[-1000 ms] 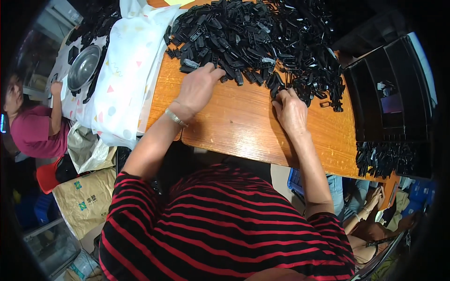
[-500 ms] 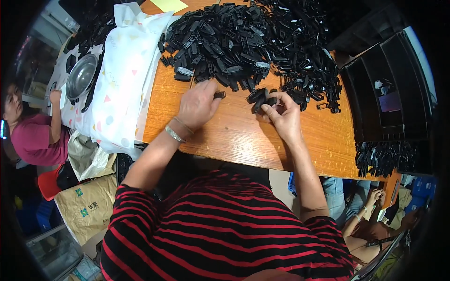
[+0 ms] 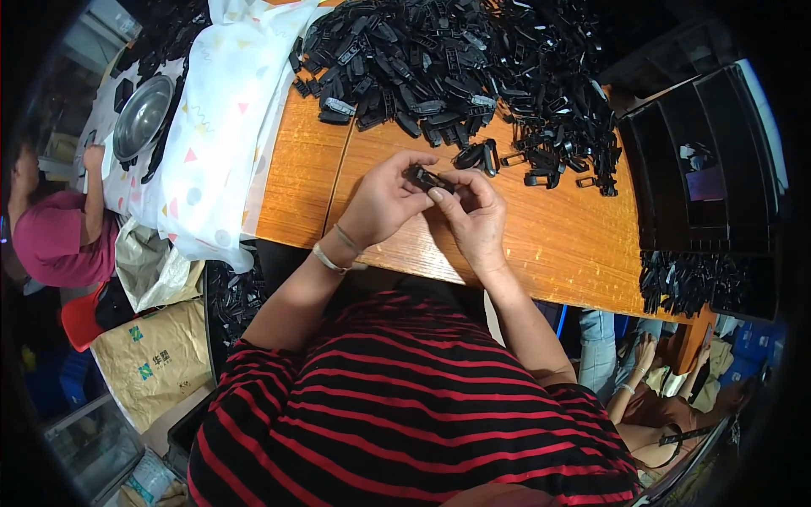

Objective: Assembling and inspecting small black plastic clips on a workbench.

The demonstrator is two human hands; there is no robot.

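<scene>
A small black plastic part [image 3: 425, 178] is gripped crosswise between the left hand [image 3: 382, 203] and right hand [image 3: 478, 218], both closed on it.

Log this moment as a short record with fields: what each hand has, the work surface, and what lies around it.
left hand: pinches one end of a small black plastic part
right hand: fingertips on the same part's other end
height: part held above the wooden table, not resting on it
pile: large heap of black plastic parts at the table's far side
left of table: white cloth with coloured triangles; round metal bowl
right of table: black compartment tray
others: a person in a pink top at far left
</scene>
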